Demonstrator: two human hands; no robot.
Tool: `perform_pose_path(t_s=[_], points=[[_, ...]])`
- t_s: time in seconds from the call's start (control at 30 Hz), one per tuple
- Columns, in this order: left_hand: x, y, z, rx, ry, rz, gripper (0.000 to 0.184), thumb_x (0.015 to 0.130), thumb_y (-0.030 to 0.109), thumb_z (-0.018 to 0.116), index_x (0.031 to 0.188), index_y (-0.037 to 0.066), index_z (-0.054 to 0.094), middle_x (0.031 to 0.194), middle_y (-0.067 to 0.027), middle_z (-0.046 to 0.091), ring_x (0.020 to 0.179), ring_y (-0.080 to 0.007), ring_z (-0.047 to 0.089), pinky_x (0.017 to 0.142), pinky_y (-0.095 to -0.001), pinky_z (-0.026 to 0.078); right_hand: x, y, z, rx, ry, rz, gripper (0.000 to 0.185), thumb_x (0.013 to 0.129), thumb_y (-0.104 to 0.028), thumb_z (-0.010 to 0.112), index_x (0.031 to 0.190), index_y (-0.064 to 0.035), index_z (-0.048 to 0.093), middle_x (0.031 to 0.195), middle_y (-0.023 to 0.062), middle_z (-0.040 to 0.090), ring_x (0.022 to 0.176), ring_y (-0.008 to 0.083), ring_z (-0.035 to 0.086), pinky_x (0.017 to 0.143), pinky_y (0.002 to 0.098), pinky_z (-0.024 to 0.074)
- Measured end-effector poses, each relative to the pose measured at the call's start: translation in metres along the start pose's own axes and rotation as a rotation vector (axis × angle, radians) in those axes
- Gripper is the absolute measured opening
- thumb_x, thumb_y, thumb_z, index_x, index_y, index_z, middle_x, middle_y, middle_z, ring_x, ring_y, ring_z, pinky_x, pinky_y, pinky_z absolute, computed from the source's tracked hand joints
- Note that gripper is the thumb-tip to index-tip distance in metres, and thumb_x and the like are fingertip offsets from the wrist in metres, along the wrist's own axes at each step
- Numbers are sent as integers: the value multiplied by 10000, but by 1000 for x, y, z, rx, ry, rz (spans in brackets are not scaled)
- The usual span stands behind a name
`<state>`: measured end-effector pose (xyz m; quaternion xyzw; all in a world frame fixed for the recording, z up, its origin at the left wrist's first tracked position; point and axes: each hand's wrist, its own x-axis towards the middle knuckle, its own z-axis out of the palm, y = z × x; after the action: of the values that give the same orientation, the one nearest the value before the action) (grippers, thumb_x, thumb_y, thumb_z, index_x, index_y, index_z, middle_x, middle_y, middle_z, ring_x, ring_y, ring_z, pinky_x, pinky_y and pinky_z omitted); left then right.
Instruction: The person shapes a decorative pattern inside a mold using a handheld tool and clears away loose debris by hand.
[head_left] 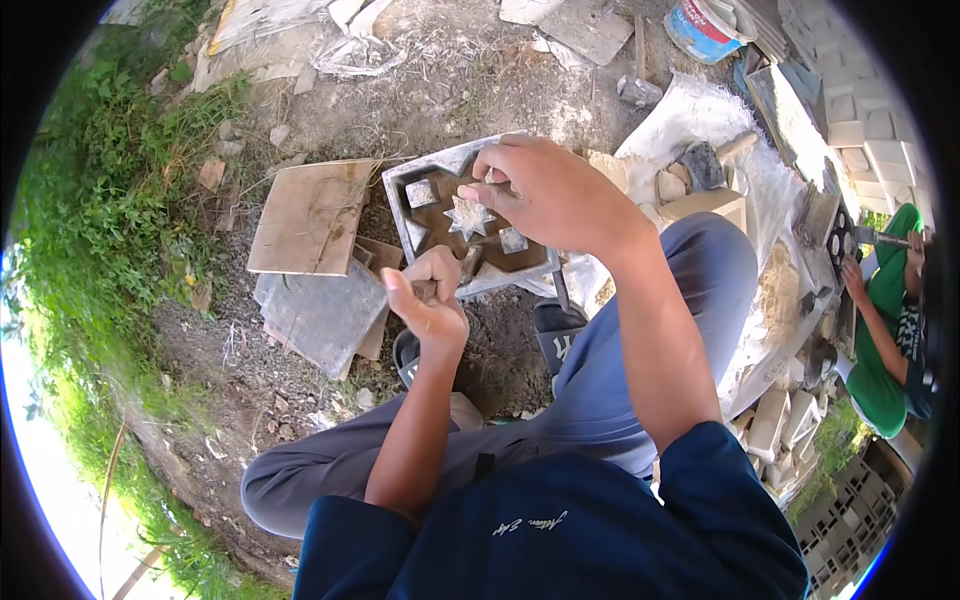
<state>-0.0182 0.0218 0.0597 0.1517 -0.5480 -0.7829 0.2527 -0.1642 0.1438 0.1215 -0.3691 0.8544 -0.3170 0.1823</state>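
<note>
In front of me lies a square grey mould (412, 232) with a raised star (468, 217) at its middle and small raised blocks around it. Brown material fills its hollows. My right hand (560, 195) hangs over the mould's upper right part, thumb and fingers closed in a pinch near the star; whatever they hold is too small to make out. Close to the mould's lower left corner is my left hand (432, 300), its fingers curled in and its thumb stretched out. Something brownish shows in the curl, but I cannot tell what.
Left of the mould are stacked flat boards, a brown one (310, 220) above a grey one (320, 315). A white sack (690, 110) with stones lies to the right, below a paint bucket (700, 35). At far right a co-worker in green (885, 330) handles a tool. Pale blocks (770, 425) lie nearby.
</note>
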Motion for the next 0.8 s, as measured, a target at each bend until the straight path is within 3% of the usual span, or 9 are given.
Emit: perform_pose_path(t_s=[0.13,0.3,0.37,0.43,0.5,0.67,0.77,0.8], points=[[0,4,-6,-111,17,36,687,1032,572,231,549,85,263,536,-6,290,535,-138,260,555,-318,176,1,-5,-3,-42,3,51,373,974,-373,639,1064,-12,663,957,185,665,923,355,638,785,439,505],[7,-10,-7,-35,-64,74,711,1017,604,244,523,94,278,513,-10,308,499,-144,259,520,-326,180,1,-5,-4,-21,-25,26,370,981,-370,631,1062,-10,664,963,185,665,916,358,643,788,439,511],[8,4,-5,-100,84,8,677,997,604,248,523,123,305,493,-3,296,476,-160,264,511,-321,195,2,-3,-3,-5,-54,62,367,982,-367,629,1059,-10,664,965,185,665,913,359,644,788,439,513],[4,5,-7,-132,32,26,677,994,611,250,526,123,295,488,-6,288,472,-151,249,504,-317,180,0,3,3,-89,12,-22,370,982,-375,631,1063,-15,665,966,185,664,903,359,643,784,440,513],[11,-11,-6,-16,31,44,662,997,597,239,530,130,285,482,0,283,470,-137,237,496,-307,177,-1,-1,2,-39,-33,17,372,982,-376,630,1064,-15,664,965,184,663,909,357,641,788,438,512],[8,14,5,-71,76,53,688,977,643,263,536,116,270,483,-1,266,470,-143,223,494,-312,158,-1,-3,-3,-79,-33,51,380,982,-385,624,1055,-15,667,947,179,656,909,347,638,789,434,507],[13,-24,-5,-9,51,75,702,993,645,252,542,107,259,505,-1,269,503,-137,212,514,-325,145,2,-1,-5,20,-78,70,377,980,-389,627,1051,-21,669,944,173,654,903,342,636,785,438,502],[17,-20,-4,-76,102,-3,703,996,643,246,535,112,272,501,-3,279,497,-136,212,508,-324,152,1,-5,-9,22,-75,93,372,978,-386,631,1043,-21,666,945,168,651,913,338,633,791,439,498]])
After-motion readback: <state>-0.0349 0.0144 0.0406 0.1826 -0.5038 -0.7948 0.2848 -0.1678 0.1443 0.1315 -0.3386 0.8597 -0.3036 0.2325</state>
